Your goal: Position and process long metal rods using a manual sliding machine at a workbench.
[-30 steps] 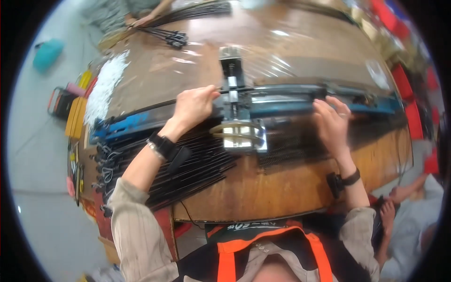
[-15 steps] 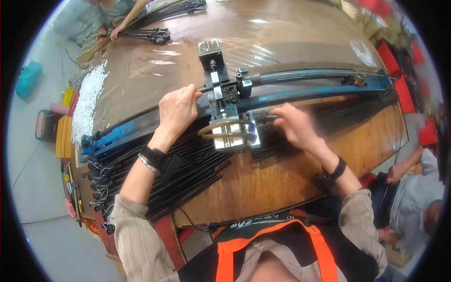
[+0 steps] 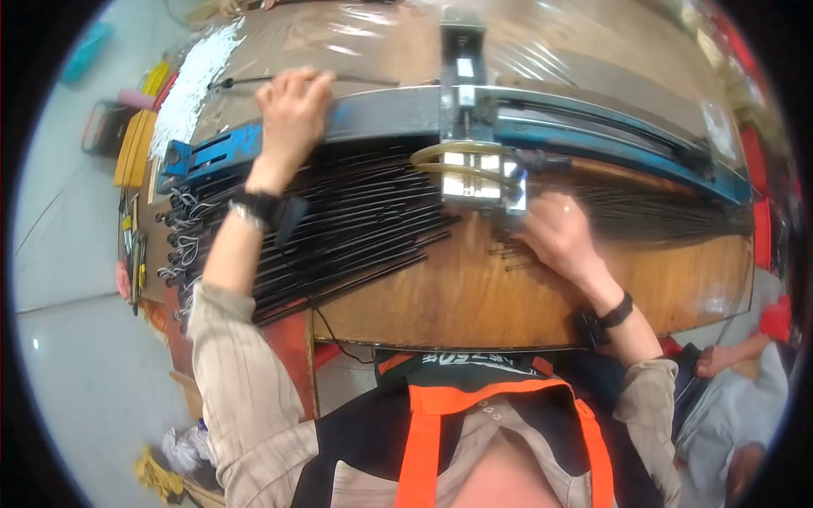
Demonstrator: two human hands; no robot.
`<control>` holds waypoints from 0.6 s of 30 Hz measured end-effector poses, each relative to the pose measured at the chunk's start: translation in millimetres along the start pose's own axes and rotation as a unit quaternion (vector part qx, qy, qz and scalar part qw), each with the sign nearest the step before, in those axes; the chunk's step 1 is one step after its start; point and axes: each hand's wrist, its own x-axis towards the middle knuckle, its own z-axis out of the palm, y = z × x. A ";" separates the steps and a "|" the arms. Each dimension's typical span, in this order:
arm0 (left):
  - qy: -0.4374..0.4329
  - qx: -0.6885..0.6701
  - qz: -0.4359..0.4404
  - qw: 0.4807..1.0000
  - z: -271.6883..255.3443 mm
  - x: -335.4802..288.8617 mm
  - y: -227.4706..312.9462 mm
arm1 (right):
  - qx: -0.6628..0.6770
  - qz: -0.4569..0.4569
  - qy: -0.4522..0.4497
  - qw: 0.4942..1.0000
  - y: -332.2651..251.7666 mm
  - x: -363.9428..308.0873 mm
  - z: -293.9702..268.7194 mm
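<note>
My left hand (image 3: 295, 114) is closed around a thin black rod (image 3: 366, 80) beyond the blue rail; the rod has a dark fitting at its left end. My right hand (image 3: 559, 235), fingers curled together, is just below the silver-and-black clamping fixture (image 3: 464, 127) mounted across the rail. Thin dark coiled pieces (image 3: 508, 252), like springs, lie by its fingertips; what the fingers hold, if anything, is hidden. Pale hoses (image 3: 436, 158) loop over the fixture's near end.
The long blue rail (image 3: 381, 113) crosses the table. Several black rods (image 3: 356, 224) with looped ends lie in front of it at left. A bundle of thin dark pieces (image 3: 660, 212) is at right. White strips (image 3: 199, 80) are piled far left. A co-worker's arm (image 3: 732, 354) shows at right.
My left hand has moved left and away from the fixture with the rod, which is out of the fixture. My right hand has come down to the coiled pieces. The view has shifted.
</note>
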 end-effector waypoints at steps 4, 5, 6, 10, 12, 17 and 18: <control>-0.200 -0.139 -0.072 0.967 -54.8 -66.7 70.1 | 0.044 0.105 -0.024 0.993 -6.5 0.1 2.1; -0.234 -0.127 -0.093 0.959 -61.9 -74.2 84.3 | 0.055 0.093 -0.023 0.994 -9.4 2.0 2.3; -0.239 -0.109 -0.105 0.959 -62.9 -77.8 87.9 | 0.057 0.097 -0.032 0.993 -7.6 7.0 3.1; -0.228 -0.156 -0.070 0.958 -51.8 -80.6 83.3 | 0.068 0.111 -0.019 0.991 -15.2 17.7 -8.0; -0.249 -0.175 -0.051 0.951 -52.2 -80.6 81.8 | 0.075 0.120 -0.030 0.990 -20.3 17.1 -7.3; -0.232 -0.259 -0.067 0.935 -51.8 -81.3 83.5 | 0.066 0.179 -0.078 0.978 -21.4 19.5 -4.2; -0.234 -0.258 -0.072 0.935 -50.3 -80.6 82.6 | 0.062 0.185 -0.088 0.977 -19.9 20.5 -4.4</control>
